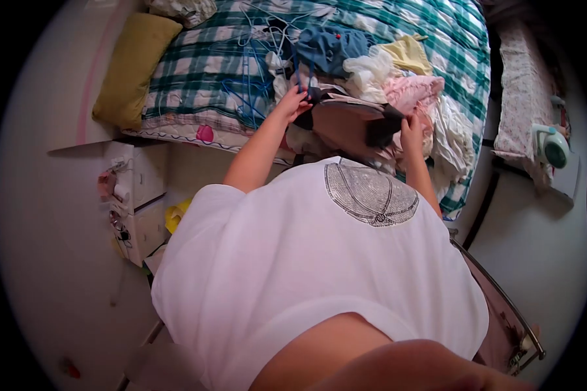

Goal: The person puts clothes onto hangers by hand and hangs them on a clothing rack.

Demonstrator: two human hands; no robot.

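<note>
A black and dusty-pink garment (352, 124) is stretched between my two hands at the near edge of the bed. My left hand (292, 104) is closed on its upper left part, beside a blue hanger (298, 72) that rises just behind the fingers. Whether the hanger is inside the garment is hard to make out. On the other side, my right hand (411, 133) pinches the garment's black edge. Beyond it lies a pile with a blue garment (332, 51), a white garment (370, 73), a yellow garment (407, 53) and a pink garment (414, 92).
Several blue and white hangers (249, 91) lie left of the pile on the green plaid bedspread (195, 85). An olive pillow (137, 72) rests at the bed's left end. A white cabinet (149, 176) stands at left, a small fan (554, 148) at right.
</note>
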